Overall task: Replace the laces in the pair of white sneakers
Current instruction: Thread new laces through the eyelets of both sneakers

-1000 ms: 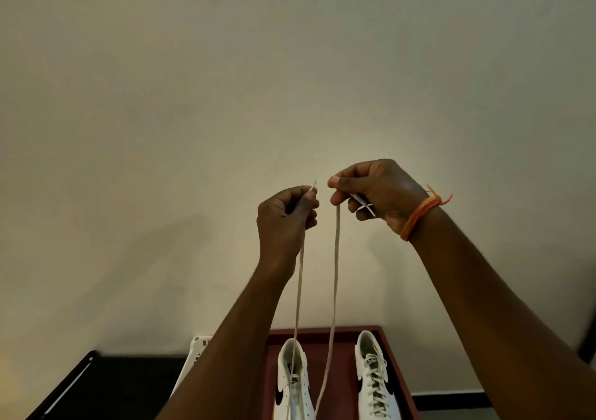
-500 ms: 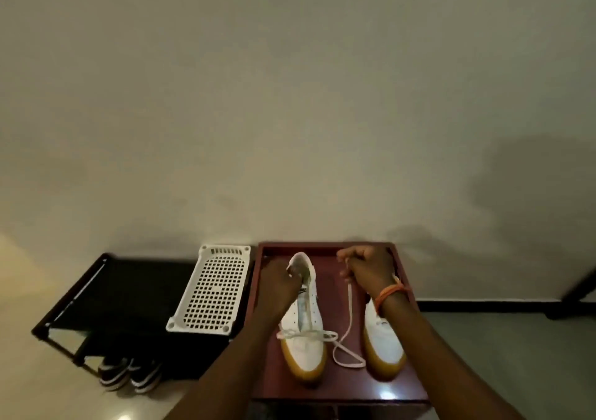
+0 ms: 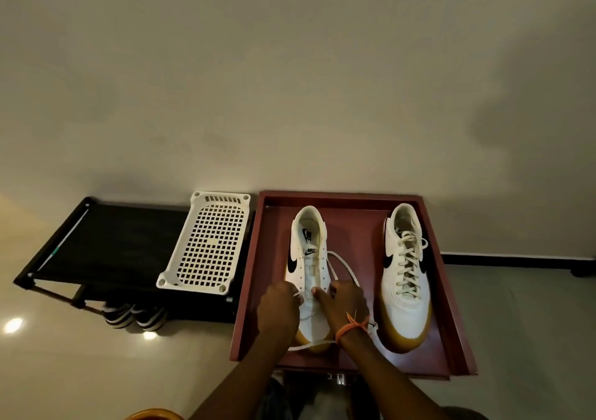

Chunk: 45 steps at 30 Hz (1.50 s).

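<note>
Your hands (image 3: 314, 306) both pinch the lace (image 3: 343, 266) at the unlaced sneaker (image 3: 308, 251) left of the laced one (image 3: 407, 271), barely begun.

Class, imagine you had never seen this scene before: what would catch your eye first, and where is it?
First, the two hands at lower centre, the left hand and the right hand, working a white lace at the near end of the left sneaker on the dark red tray. Next, the fully laced right sneaker beside it. Left of the tray lies a white perforated basket on a black rack.
</note>
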Motion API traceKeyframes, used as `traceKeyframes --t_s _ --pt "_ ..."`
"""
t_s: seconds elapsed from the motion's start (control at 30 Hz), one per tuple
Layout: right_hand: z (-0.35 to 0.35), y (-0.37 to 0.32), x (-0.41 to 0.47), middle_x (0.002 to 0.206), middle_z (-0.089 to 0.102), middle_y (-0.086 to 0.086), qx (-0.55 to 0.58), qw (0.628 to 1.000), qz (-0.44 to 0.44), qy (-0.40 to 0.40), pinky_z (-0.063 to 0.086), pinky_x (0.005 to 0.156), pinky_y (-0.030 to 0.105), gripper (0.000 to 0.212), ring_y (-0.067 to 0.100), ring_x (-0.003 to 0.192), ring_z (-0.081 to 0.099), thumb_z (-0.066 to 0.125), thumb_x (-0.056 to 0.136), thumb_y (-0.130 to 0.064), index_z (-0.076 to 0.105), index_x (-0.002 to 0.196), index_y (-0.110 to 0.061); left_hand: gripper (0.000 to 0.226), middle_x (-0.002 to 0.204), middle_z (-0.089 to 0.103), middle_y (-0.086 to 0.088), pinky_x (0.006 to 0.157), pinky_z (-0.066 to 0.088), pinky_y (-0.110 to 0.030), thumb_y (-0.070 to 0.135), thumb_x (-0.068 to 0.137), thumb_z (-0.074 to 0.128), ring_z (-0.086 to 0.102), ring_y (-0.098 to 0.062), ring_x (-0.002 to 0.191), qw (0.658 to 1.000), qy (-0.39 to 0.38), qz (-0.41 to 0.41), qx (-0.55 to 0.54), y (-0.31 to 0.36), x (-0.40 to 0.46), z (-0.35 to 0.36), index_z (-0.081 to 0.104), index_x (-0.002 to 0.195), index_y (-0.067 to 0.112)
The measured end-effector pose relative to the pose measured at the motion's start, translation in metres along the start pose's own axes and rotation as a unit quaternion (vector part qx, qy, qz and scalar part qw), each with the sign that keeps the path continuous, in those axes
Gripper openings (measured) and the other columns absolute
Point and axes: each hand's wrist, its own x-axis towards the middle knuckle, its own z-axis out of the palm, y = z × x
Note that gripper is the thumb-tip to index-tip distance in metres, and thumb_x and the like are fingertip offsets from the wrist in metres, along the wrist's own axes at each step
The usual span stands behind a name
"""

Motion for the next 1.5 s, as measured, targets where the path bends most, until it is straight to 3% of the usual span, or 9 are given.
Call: traceKeyframes --t_s 0.23,0.7,0.9,1.0,1.13,1.2,1.27,1.4,1.5 --pt "-0.005 -0.003 0.000 0.047 0.041 -0.003 -0.004 1.000 0.002 -0.007 0.026 0.047 0.024 0.053 0.010 0.048 0.044 0.074 0.080 -0.042 0.042 0.045 -0.017 0.011 0.077 0.070 -0.007 0.062 0.054 -0.033 0.015 0.086 0.069 0.069 -0.023 0.075 0.998 -0.043 0.025 -0.046 -0.015 0.013 -0.009 0.070 0.078 0.009" --pt "-0.013 -0.010 -0.002 0.051 0.045 -0.008 -0.030 0.999 0.015 -0.014 0.024 0.046 0.020 0.046 0.007 0.052 0.045 0.073 0.081 -0.037 0.044 0.049 -0.021 0.018 0.104 0.067 -0.013 0.083 0.055 -0.040 0.017 0.089 0.060 0.067 -0.030 0.097 0.996 -0.006 -0.003 0.090 -0.043 0.028 -0.048 0.062 0.103 0.006" --pt "-0.013 0.004 -0.001 0.051 0.049 -0.005 0.050 0.998 -0.012 -0.031 0.033 0.051 0.025 0.045 0.012 0.053 0.048 0.076 0.079 -0.038 0.049 0.050 -0.019 0.009 0.079 0.071 -0.009 0.063 0.048 -0.026 0.015 0.082 0.070 0.068 -0.023 0.077 1.000 -0.012 -0.011 -0.011 -0.042 0.029 -0.046 0.072 0.080 0.006" --pt "-0.023 0.017 -0.002 0.085 0.068 -0.003 0.118 0.992 -0.013 -0.032 0.043 0.068 0.022 0.011 0.012 0.079 0.060 0.072 0.086 -0.024 0.071 0.091 -0.015 0.015 0.070 0.064 0.000 0.057 0.039 -0.016 0.011 0.085 0.067 0.064 -0.019 0.074 0.998 -0.005 -0.013 -0.068 -0.034 0.023 -0.039 0.064 0.071 0.015" --pt "-0.043 0.040 0.000 0.112 0.069 0.010 0.235 0.971 0.030 -0.018 0.052 0.081 0.025 0.036 0.018 0.095 0.066 0.064 0.087 0.000 0.065 0.122 -0.007 0.029 0.074 0.051 0.001 0.063 0.042 -0.029 0.002 0.085 0.059 0.049 -0.010 0.065 0.988 0.026 -0.003 -0.153 -0.018 0.023 -0.033 0.047 0.069 0.022" --pt "-0.050 0.045 -0.001 0.111 0.070 0.012 0.285 0.957 0.026 -0.038 0.057 0.086 0.034 0.040 0.018 0.097 0.070 0.064 0.085 0.008 0.063 0.123 -0.005 0.028 0.076 0.056 -0.003 0.068 0.046 -0.036 0.001 0.086 0.055 0.053 -0.015 0.068 0.988 0.039 0.014 -0.147 -0.015 0.029 -0.027 0.048 0.070 0.023" --pt "-0.053 0.047 -0.003 0.105 0.071 0.011 0.283 0.957 -0.009 -0.056 0.057 0.078 0.023 0.040 0.005 0.087 0.071 0.064 0.084 0.012 0.063 0.121 -0.004 0.011 0.093 0.063 -0.014 0.073 0.046 -0.038 0.003 0.087 0.052 0.057 -0.023 0.082 0.992 0.054 0.014 -0.115 -0.014 0.036 -0.021 0.058 0.085 0.011" --pt "-0.046 0.042 -0.004 0.073 0.071 -0.007 0.198 0.976 -0.087 0.001 0.055 0.064 0.024 0.024 0.004 0.066 0.068 0.069 0.089 -0.013 0.068 0.080 -0.036 0.041 0.130 0.055 -0.016 0.104 0.034 -0.043 -0.001 0.087 0.059 0.047 -0.033 0.124 0.987 0.139 0.002 -0.076 -0.016 0.033 -0.006 0.057 0.128 0.003" --pt "-0.029 0.044 -0.003 0.073 0.056 -0.008 0.074 0.979 -0.170 0.085 0.045 0.062 0.024 0.021 0.013 0.068 0.057 0.067 0.090 -0.023 0.069 0.070 -0.027 0.016 0.088 0.070 0.001 0.077 0.051 -0.034 0.003 0.088 0.062 0.066 -0.014 0.083 0.974 0.113 -0.009 -0.196 -0.018 0.016 0.002 0.071 0.093 0.016"
